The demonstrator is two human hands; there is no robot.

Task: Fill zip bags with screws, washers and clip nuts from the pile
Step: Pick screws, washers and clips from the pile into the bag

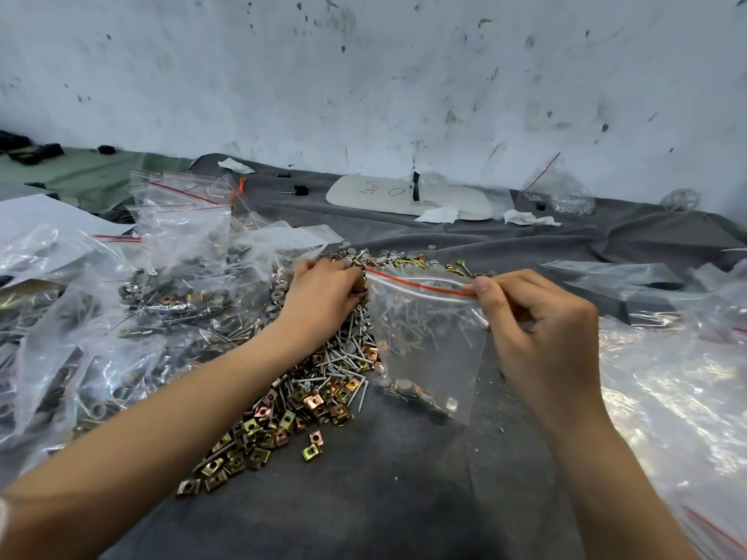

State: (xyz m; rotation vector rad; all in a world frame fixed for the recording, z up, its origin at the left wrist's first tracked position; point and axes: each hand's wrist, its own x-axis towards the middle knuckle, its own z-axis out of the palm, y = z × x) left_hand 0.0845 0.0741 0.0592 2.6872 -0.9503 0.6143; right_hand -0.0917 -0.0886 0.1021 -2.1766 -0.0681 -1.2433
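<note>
**A:** Item one, the hands. What do we log?

**B:** We log the right hand (541, 333) pinching the right end of the zip bag (428, 341) at its red-lined mouth, between thumb and forefinger. The left hand (323, 297) has its fingers curled on the left end of that mouth. The two hands are apart, with the bag's top stretched between them.

**A:** Item two, the bag itself?

**B:** It is clear and hangs upright, with its lower edge resting on the table (404, 499), which is covered with a grey cloth. We count thin screws inside and a few round pieces at the bottom. It stands just right of the pile (315, 381) and touches its edge.

**A:** What is in the pile?

**B:** Screws (335, 361) and grey washers (347, 347) lie under the left wrist. Brass-coloured clip nuts (250, 442) spread towards us.

**A:** And further out?

**B:** On the left we list filled bags (182, 244), heaped. On the right is crumpled clear plastic (667, 398). At the back, near the marked wall (364, 74), lie a white board (404, 196) and a scrap of tissue (529, 218).
</note>
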